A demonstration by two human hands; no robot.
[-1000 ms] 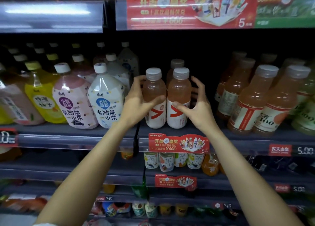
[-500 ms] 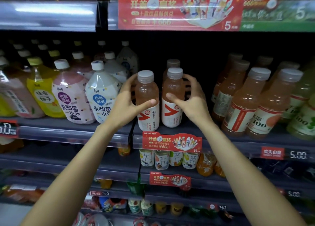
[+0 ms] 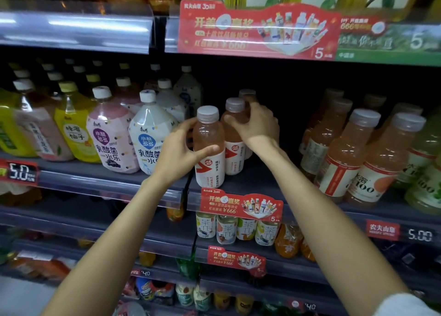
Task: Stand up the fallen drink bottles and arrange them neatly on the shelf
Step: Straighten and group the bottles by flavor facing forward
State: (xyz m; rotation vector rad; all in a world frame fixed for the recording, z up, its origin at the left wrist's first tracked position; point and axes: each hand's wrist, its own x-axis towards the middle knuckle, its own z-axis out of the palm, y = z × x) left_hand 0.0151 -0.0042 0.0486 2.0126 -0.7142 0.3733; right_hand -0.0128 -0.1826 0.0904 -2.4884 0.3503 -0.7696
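Gripping front bottle (image 3: 209, 148), left hand (image 3: 177, 153); right hand (image 3: 256, 125) on rear bottle (image 3: 235, 146)

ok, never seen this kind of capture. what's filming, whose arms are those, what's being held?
There is no robot here. A person wears a wide-angle camera on the head, looking forward and down, so the two bare arms reaching in from the bottom are the wearer's own. This is the only view.

The scene is a shop's drinks shelf. The left hand has its grip round the front pink bottle, which stands upright at the shelf's front edge. The right hand wraps the shoulder of the second pink bottle, upright just behind and to the right. A third cap shows behind that one.

To the left stand squat white-capped bottles; to the right, taller orange bottles. Red promo tags hang on the shelf edges.
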